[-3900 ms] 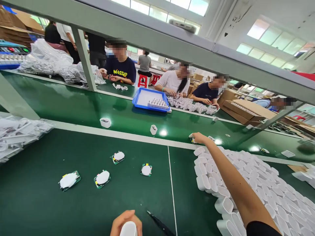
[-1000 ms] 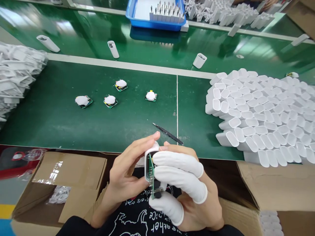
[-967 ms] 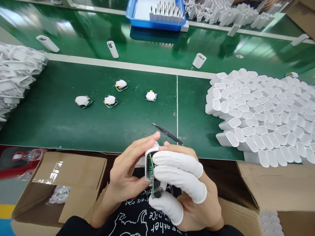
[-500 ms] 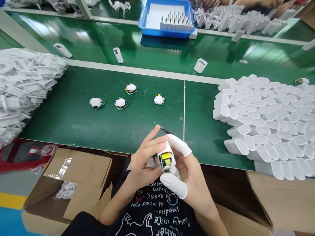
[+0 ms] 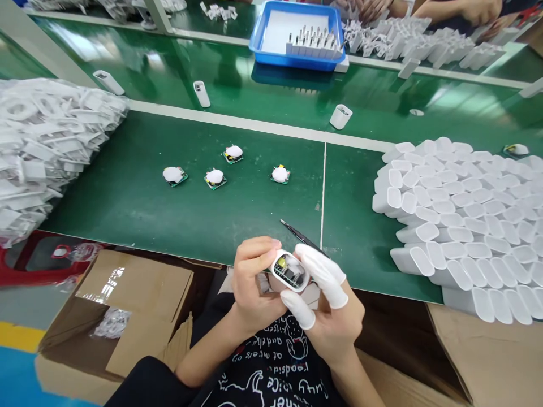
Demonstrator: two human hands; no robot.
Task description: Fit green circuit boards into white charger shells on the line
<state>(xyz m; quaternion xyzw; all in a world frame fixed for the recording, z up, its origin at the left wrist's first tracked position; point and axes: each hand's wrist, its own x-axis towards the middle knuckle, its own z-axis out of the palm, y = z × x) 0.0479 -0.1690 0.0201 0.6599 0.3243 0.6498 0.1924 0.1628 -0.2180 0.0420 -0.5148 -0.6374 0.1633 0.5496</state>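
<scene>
Spanning most of the frame, the bench [image 5: 127, 192] presents a smooth, dark green, lightly scuffed surface divided by a thin white line [image 5: 323, 192]. Beyond a pale rail [image 5: 237, 122] runs a glossier green strip [image 5: 271, 107] with bright reflections. At right stands a dense block of white shells [image 5: 462, 212], smooth plastic with rounded oblong ends, packed side against side. At left is a heap of white plastic parts [image 5: 51, 147], irregular in shape and loosely piled. Lower left, below the bench edge, a brown cardboard box [image 5: 144, 299] stands open. At upper centre, a blue tray [image 5: 292, 62] with a raised rim carries rows of white blocks [image 5: 314, 49] topped with metal pins.

Both hands are at lower centre. The left hand [image 5: 257, 285], bare, grips the left side of a white housing [image 5: 280, 283] between thumb and fingers; the right hand [image 5: 339, 316], wearing matte white finger cots [image 5: 326, 278], pinches the opposite side. The housing's oval mouth faces the camera, dark and yellow components [image 5: 292, 271] visible within its smooth rim.

Three similar housings [image 5: 201, 94] are spaced along the strip. Four circuit boards [image 5: 215, 177] lie apart at centre left, green-edged, each topped with a rounded white pad. Black tweezers [image 5: 299, 233], slender and pointed, lie near the right hand.
</scene>
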